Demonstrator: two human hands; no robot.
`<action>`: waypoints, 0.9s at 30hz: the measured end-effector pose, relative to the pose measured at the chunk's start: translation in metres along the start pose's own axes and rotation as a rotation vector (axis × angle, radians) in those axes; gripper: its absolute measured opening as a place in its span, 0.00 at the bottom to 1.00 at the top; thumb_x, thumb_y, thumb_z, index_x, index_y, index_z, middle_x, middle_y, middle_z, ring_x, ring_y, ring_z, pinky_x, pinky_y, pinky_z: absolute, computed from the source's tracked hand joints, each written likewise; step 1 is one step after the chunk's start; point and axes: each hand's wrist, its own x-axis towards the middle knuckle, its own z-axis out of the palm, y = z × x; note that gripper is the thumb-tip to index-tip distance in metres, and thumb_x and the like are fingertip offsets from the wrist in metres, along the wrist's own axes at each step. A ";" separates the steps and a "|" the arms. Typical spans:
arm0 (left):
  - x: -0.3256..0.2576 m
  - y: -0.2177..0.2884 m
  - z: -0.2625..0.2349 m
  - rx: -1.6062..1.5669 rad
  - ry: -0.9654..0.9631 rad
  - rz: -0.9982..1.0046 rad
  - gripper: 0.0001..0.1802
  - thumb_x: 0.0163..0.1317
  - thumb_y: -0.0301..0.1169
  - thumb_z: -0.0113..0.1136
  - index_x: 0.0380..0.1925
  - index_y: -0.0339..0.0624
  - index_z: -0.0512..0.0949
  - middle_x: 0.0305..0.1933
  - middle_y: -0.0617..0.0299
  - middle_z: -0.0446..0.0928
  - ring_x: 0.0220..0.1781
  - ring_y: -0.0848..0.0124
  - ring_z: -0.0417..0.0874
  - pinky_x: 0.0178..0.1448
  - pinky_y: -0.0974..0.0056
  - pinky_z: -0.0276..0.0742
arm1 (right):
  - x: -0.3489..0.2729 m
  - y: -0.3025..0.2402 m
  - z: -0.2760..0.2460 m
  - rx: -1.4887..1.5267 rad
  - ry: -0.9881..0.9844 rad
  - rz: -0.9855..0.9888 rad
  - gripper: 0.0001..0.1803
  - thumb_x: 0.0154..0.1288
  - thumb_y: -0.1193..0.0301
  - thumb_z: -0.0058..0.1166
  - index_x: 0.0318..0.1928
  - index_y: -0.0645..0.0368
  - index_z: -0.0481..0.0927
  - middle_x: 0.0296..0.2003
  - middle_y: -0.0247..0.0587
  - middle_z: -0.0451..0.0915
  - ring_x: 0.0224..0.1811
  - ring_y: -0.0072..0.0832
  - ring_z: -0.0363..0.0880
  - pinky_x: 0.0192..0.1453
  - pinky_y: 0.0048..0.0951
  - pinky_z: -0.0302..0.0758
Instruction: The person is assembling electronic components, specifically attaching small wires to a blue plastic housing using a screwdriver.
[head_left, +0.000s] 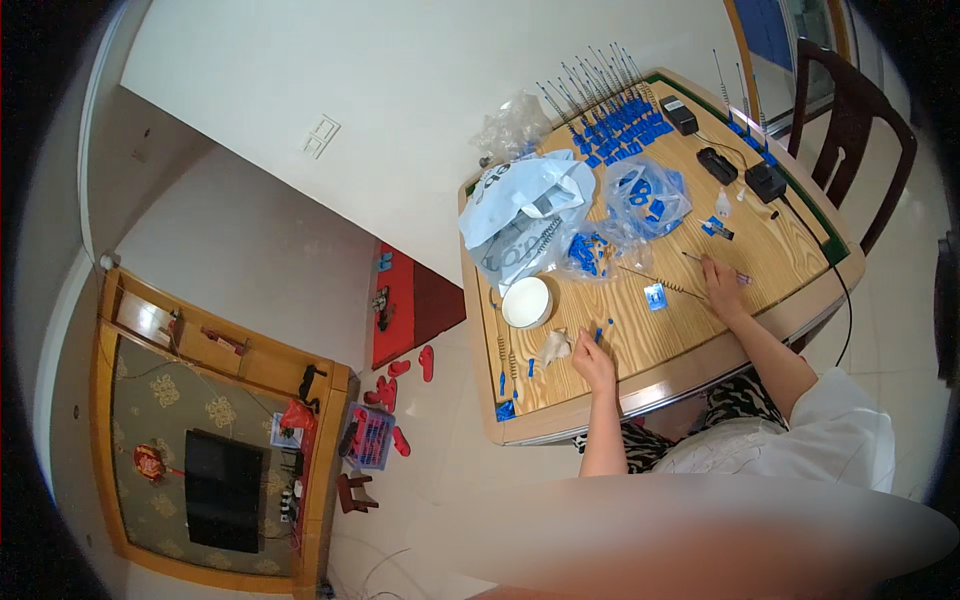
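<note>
My left hand (592,364) is closed near the table's front edge, pinching a small blue part (598,336) at its fingertips. A tiny blue piece (611,322) lies just beyond it, and a crumpled whitish cloth (555,346) is to its left. My right hand (722,288) is closed around a thin tool with a purplish handle (743,279), which looks like a small screwdriver. Beside that hand, a dark coiled spring rod (672,284) lies slanting across the wood. A flat blue square piece (655,296) sits between my two hands.
On the wooden table (640,345) stand a white bowl (527,303), a pale blue plastic bag (530,210) and clear bags of blue parts (648,197). Upright spring rods on blue bases (620,130) fill the far side. Black adapters (766,182) with cords lie right.
</note>
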 end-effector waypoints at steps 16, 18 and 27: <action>-0.005 0.003 -0.005 0.115 -0.095 -0.020 0.17 0.64 0.30 0.45 0.53 0.38 0.63 0.27 0.46 0.75 0.29 0.51 0.76 0.37 0.53 0.68 | -0.014 -0.050 0.000 0.141 0.126 -0.409 0.14 0.61 0.80 0.46 0.48 0.59 0.70 0.32 0.45 0.73 0.36 0.41 0.74 0.43 0.33 0.71; -0.008 0.010 -0.003 0.178 -0.108 0.032 0.19 0.63 0.29 0.46 0.55 0.39 0.62 0.26 0.46 0.74 0.28 0.52 0.76 0.36 0.54 0.68 | -0.007 -0.055 0.003 0.186 0.085 -0.394 0.12 0.60 0.80 0.48 0.46 0.59 0.71 0.33 0.43 0.73 0.38 0.40 0.74 0.43 0.33 0.71; -0.010 0.009 -0.006 0.157 -0.096 0.022 0.23 0.61 0.27 0.49 0.57 0.40 0.61 0.20 0.54 0.71 0.23 0.59 0.74 0.30 0.56 0.66 | 0.065 -0.124 0.076 -0.332 -0.107 -0.728 0.04 0.51 0.71 0.56 0.30 0.54 0.79 0.37 0.38 0.73 0.46 0.36 0.70 0.47 0.40 0.65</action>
